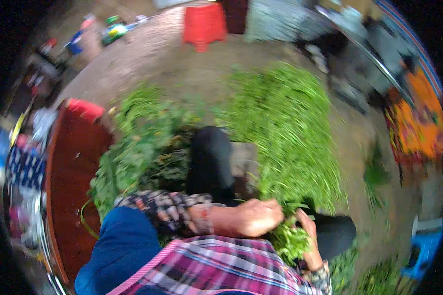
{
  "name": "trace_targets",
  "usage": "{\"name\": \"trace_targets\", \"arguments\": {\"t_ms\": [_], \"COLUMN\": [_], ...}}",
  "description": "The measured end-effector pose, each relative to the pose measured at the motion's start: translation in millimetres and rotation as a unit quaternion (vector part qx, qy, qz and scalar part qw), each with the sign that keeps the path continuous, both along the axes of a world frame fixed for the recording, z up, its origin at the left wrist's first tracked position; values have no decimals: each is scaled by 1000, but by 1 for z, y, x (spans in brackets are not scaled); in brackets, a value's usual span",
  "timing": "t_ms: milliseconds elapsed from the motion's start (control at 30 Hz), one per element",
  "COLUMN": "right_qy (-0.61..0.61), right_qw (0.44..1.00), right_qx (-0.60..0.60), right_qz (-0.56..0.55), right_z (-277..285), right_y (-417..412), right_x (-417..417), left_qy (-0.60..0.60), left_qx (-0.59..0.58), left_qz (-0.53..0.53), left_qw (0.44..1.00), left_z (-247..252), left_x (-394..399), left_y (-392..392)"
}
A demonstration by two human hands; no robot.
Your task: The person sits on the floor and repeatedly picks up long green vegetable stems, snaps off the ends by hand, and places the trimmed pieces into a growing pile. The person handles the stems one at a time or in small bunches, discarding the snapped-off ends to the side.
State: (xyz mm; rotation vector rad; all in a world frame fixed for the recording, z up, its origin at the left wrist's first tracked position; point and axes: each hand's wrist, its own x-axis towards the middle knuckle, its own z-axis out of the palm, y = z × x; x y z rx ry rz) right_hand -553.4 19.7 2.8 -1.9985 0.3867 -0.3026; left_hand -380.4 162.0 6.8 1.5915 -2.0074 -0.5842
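Observation:
Low in the head view, a small bunch of leafy greens point(289, 239) lies in my right hand point(310, 230), whose fingers curl round its side. Close beside it on the left, my left hand point(260, 217) is closed like a fist near the top of the bunch; a thin stem or leaf seems to pass between the hands, but blur hides what its fingers pinch. In front of my hands a large pile of thin green stalks point(291, 136) covers the floor. Broader leafy greens point(133, 162) are heaped to the left, beside my dark boot or trouser leg point(210, 162).
A brown wooden board or tabletop point(77, 177) stands at the left. A red plastic stool point(203, 25) is at the far side, a blue plastic stool point(424, 250) at the lower right. Orange patterned cloth point(415, 129) hangs at the right. More greens point(376, 169) lie on the floor.

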Motion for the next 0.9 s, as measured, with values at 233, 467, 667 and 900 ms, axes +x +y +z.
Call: {"name": "trace_targets", "arguments": {"t_ms": [233,467,667,900], "right_qy": [117,160,187,169], "right_qw": [991,978,935,957], "right_qx": [39,103,299,229], "right_qz": [44,83,21,55], "right_z": [-2,3,-22,12], "right_y": [0,-5,-11,6], "right_x": [-8,1,-15,-2], "left_qy": [103,85,281,412], "left_qx": [38,-30,14,136], "left_qz": [-18,-7,-2,150], "left_qw": [994,996,960,888], "left_z": [1,-13,-20,-25], "left_x": [6,3,10,-3], "left_y": [4,1,-10,-9]}}
